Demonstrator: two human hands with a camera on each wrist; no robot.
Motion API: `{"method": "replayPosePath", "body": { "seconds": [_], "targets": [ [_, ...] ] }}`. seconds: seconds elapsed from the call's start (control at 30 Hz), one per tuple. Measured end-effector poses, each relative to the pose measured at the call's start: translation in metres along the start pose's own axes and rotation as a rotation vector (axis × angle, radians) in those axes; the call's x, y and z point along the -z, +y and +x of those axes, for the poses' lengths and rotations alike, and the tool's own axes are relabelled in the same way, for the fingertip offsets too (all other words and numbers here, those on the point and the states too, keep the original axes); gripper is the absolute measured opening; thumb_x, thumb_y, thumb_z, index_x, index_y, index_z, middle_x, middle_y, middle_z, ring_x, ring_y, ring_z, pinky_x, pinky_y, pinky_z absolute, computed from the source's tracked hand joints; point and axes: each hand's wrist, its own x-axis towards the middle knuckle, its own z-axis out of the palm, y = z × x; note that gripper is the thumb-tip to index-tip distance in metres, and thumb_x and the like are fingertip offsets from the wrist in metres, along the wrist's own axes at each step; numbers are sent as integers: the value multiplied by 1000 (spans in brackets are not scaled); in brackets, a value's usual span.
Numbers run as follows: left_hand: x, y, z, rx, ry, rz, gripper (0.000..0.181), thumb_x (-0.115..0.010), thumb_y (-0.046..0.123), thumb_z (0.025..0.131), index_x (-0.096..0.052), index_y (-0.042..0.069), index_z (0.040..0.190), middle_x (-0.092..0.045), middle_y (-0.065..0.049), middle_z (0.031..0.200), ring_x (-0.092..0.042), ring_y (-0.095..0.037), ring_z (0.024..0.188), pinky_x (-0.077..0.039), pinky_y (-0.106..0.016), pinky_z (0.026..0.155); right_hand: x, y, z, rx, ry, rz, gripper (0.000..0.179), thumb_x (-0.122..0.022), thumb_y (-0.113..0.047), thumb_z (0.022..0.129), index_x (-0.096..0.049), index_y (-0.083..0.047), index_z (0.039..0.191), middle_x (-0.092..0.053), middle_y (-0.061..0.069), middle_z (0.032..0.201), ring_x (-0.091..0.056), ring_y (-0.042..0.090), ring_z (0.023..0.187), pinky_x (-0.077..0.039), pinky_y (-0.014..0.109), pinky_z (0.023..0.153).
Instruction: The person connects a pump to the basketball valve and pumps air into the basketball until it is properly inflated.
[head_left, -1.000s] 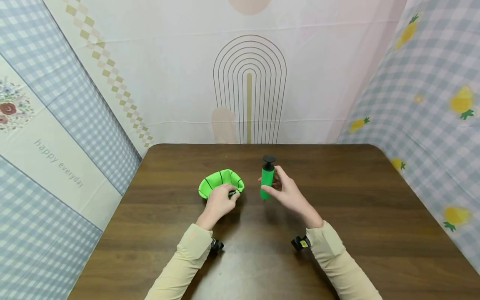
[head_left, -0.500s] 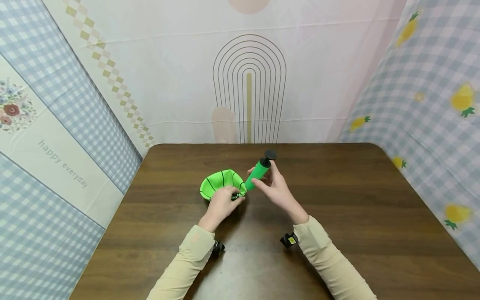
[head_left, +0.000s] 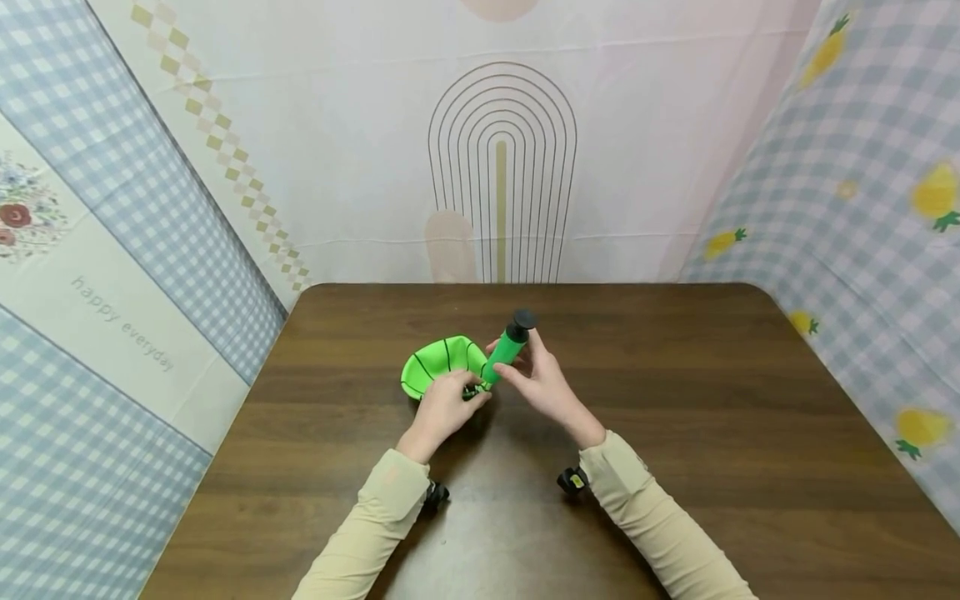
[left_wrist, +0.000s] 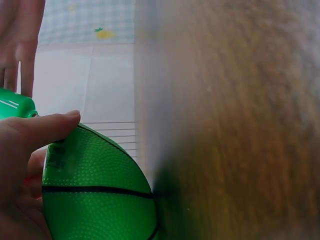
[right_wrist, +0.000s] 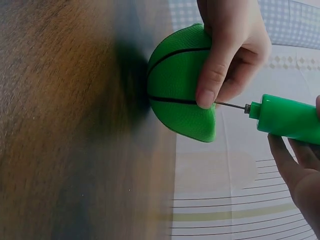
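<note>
A deflated green ball with black lines (head_left: 435, 360) sits caved in like a bowl on the table. My left hand (head_left: 444, 408) pinches its near right rim between thumb and fingers. In my right hand (head_left: 551, 388) is a green ball pump (head_left: 504, 353) with a black handle, tilted so its lower end points down-left at that rim. The right wrist view shows the pump's thin metal needle (right_wrist: 231, 105) reaching the ball's edge right by the left thumb (right_wrist: 206, 95). The needle's tip is hidden there.
The brown wooden table (head_left: 675, 400) extends around both hands. A patterned white cloth (head_left: 360, 167) hangs behind it, with checked cloths (head_left: 847, 250) along the sides. Each wrist wears a small black camera (head_left: 572, 481).
My right hand has brought the pump left, tilting it from upright until its needle end meets the ball's rim. My left hand has shifted slightly right with the ball.
</note>
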Motion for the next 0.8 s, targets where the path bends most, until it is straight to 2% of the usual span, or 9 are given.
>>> {"method": "replayPosePath", "body": {
  "seconds": [0.17, 0.33, 0.43, 0.57, 0.63, 0.8],
  "targets": [
    [-1, -4, -3, -29, 41, -4, 17, -75, 23, 84, -73, 8, 93, -70, -4, 90, -68, -21, 85, -53, -36, 75, -1, 9, -3, 3, 25, -3, 47, -63, -1, 91, -39, -5, 130, -64, 22, 116, -64, 36, 110, -52, 48, 93],
    [-2, -9, -5, -36, 103, -16, 17, -74, 21, 85, -73, 7, 96, -72, -4, 92, -69, -21, 87, -53, -37, 78, -3, 9, -6, 53, 30, 19, 44, -63, 1, 91, -39, -3, 128, -63, 26, 117, -64, 36, 111, -52, 45, 93],
    [-2, -11, -7, -38, 135, -37, 18, -75, 19, 84, -74, 7, 97, -73, -5, 93, -70, -22, 89, -53, -37, 79, -6, 9, -6, 78, 23, 41, 43, -63, 3, 90, -41, -1, 127, -62, 28, 118, -65, 26, 109, -54, 41, 91],
    [0, -14, -10, -71, 174, -66, 17, -78, 16, 80, -75, 6, 93, -74, -4, 90, -70, -22, 85, -53, -37, 76, -10, 9, -7, 90, 20, 46, 42, -63, 5, 88, -43, 1, 125, -64, 24, 117, -65, 13, 106, -54, 33, 89],
    [1, -15, -11, -96, 191, -76, 16, -79, 14, 78, -75, 6, 91, -74, -5, 88, -71, -22, 84, -53, -36, 74, -13, 9, -8, 99, 17, 29, 42, -64, 5, 88, -43, 1, 124, -66, 22, 115, -66, 15, 105, -55, 34, 87],
    [-1, -20, -14, -138, 232, -85, 15, -80, 11, 76, -75, 5, 89, -74, -6, 86, -71, -21, 81, -54, -35, 73, -22, 8, -6, 142, -2, -19, 43, -65, 6, 87, -43, 3, 123, -65, 25, 112, -66, 34, 105, -55, 43, 88]
  ]
}}
